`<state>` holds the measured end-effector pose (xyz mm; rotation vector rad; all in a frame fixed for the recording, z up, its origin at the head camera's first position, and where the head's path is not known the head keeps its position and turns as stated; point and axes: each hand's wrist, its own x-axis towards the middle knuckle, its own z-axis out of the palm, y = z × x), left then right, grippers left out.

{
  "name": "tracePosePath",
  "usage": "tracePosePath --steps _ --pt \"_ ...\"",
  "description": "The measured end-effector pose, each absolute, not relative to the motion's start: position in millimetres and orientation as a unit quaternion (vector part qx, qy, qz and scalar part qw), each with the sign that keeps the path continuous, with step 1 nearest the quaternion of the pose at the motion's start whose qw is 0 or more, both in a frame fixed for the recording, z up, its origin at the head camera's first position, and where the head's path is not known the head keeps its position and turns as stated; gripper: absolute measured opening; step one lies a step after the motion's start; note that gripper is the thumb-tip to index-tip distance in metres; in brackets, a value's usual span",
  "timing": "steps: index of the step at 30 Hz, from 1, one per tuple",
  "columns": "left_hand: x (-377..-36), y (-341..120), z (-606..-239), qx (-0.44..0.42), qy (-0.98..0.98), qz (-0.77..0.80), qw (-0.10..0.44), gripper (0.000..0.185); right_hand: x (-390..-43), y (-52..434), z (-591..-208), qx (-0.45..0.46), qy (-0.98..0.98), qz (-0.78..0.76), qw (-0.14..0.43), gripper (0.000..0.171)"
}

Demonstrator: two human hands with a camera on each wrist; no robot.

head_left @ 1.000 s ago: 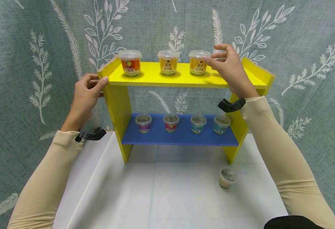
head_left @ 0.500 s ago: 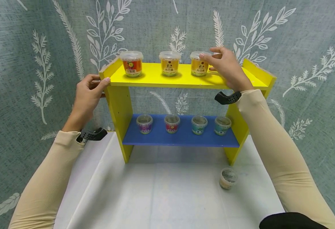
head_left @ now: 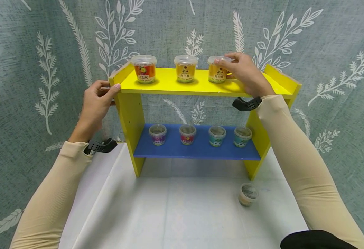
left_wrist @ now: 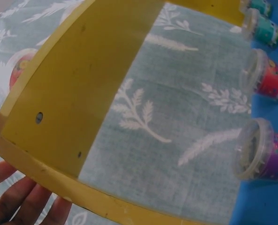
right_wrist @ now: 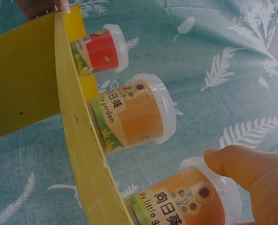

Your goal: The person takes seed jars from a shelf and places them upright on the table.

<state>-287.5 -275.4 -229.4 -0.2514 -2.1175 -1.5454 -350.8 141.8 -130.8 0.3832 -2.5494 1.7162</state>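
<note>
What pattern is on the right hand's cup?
The cup has flowers, clearest in the right wrist view.

yellow-orange tub [head_left: 216, 75] | clear-lidded, upright | rightmost atop yellow shelf unit [head_left: 166, 79] | unit standing upright

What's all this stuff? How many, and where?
Boxy two-level shelf unit: 1, yellow with blue lower board, centre
Round plastic red-labelled tub: 1, red-orange, top left
Round plastic yellow-labelled tubs: 2, yellow-orange, top centre and right
Lower round plastic tubs: 4, purple, red, two teal, blue board
Loose round plastic tub: 1, clear and tan, table, front right
Covered table: 1, white, underneath
Leaf-print cloth: 1, grey-green and white, behind
Rounded unidentifiable object: 1, black, bottom right
Wristbands: 2, black, both wrists
Sleeves: 2, beige, both arms
Left hand: 1, bare, gripping shelf's left end
Right hand: 1, bare, gripping right yellow-labelled tub
</note>
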Motion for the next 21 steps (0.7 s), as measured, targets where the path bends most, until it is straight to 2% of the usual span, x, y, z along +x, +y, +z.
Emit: tracePosePath --steps 13,21 --pt "-288.1 -275.4 -229.4 -0.095 -0.777 -0.570 0.251 0.044 -349.4 142.3 -132.3 0.109 -0.817 0.566 0.026 0.083" --pt "-287.0 -275.3 -229.3 -0.093 -0.780 -0.568 0.247 0.046 -348.9 141.6 -134.6 0.113 -0.816 0.565 0.047 0.080"
